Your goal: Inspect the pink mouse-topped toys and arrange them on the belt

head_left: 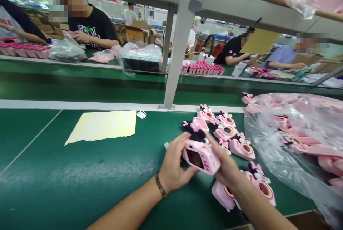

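A pink toy camera [202, 156] with a dark screen, several dark pink buttons and a black-and-pink figure on top is between my hands, its back turned toward me. My left hand [175, 162] grips its left side, thumb below the screen. Around the right side my right hand [223, 162] is closed, its fingers mostly hidden behind the camera. More pink cameras lie close by: one with a round lens ring [242, 147] beyond my right hand, another [261, 185] beside my right forearm, several more farther back.
A large clear plastic bag [268, 144] of pink parts covers the right of the green table [93, 187]. A torn yellow paper [104, 126] lies at left. A metal post [178, 44] and rail stand ahead. Co-workers sit across the belt, near rows of pink items [205, 68].
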Available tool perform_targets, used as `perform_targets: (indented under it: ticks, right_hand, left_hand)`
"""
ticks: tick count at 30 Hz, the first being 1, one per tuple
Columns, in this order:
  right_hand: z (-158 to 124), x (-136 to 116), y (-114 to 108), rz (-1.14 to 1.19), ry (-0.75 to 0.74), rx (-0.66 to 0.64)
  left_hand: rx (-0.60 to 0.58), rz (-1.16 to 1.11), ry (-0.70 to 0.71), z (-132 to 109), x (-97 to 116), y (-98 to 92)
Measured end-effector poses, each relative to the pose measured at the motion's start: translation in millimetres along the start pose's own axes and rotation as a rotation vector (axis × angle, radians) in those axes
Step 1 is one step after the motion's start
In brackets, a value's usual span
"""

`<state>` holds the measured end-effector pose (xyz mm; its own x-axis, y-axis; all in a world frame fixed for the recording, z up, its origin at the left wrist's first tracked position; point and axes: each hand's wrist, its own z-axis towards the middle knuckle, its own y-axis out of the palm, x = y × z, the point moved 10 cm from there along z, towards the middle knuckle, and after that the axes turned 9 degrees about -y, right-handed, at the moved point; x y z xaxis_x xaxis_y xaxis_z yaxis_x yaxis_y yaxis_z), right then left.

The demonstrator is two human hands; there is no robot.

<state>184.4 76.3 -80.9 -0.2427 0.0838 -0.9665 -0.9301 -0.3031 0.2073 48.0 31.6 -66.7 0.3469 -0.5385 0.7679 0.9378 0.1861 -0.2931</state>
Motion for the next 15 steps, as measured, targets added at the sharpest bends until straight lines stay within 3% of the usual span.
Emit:
perform_targets:
  ticks: [2,5,7,10,12,15]
  right_hand:
    - [-10,28,19,0.143,0.277,-0.104]
    - [-8,26,29,0.103,0.375,-0.293]
    - [14,5,29,-0.174,0.244,-0.482]
    - [73,-31,27,-0.776,-0.091,-0.705]
    - [132,-36,10,-1.131,-0.123,-0.660]
    - [226,-28,-36,-1.454,0.064,-0.342]
  left_hand:
    - [-0.005,0.032,0.024,-2,3,2.8]
    - [-0.019,0.074,-0.004,2,-5,4.1]
    - [-0.020,0.055,-0.037,5,-12,4.1]
    - [0.069,0.065,-0.123,4,-23,-1.3]
    - [0.105,0.108,-0.134,2,-23,-1.6]
    - [0.002,0.139,-0.075,1,-17,11.8]
